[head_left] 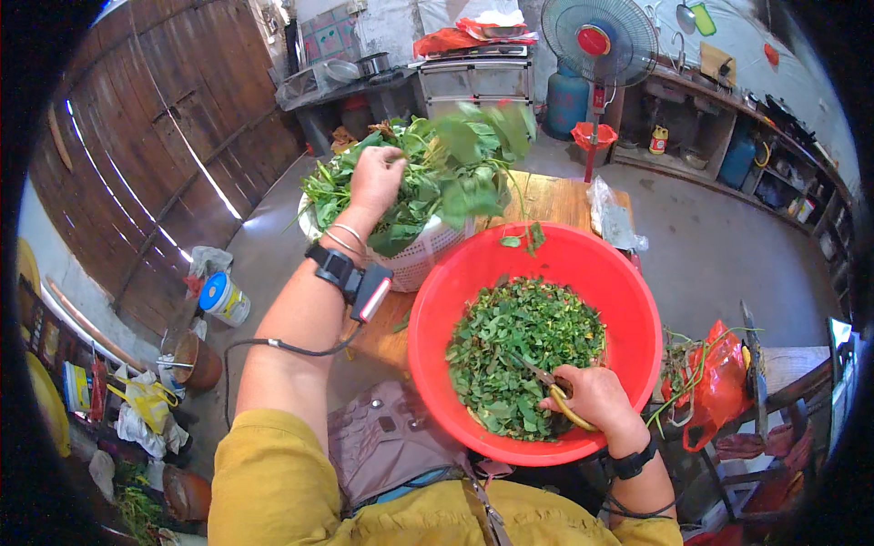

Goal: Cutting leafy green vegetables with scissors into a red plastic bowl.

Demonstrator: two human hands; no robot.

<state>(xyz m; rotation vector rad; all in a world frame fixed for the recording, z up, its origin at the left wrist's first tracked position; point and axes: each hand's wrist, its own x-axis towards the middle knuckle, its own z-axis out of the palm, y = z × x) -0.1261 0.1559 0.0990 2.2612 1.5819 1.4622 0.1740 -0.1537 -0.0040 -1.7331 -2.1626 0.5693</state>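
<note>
scissors (544, 375), gripped in the curled right hand (596, 399) by the red basin's (583, 259) near-right edge, pointed far-left toward leafy greens (419, 205), nearer the left hand (375, 180), which seemed pinched around some

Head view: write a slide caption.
Left hand at a basket of greens; right hand holding scissors in a red tub of cut leaves.

Okay so the top (273, 478) is mustard yellow with gathered sleeves. Left wrist (357, 218) is pretty loaded: two thin silver bangles (347, 238), then a chunky black strap (333, 267) with a boxy module (371, 293), dark with a pale face and a red stripe. Skinny black cable (314, 349) hangs off that. Right wrist (626, 446) gets a plain black band (632, 462), plus dark wires (630, 513) lower down.
</note>
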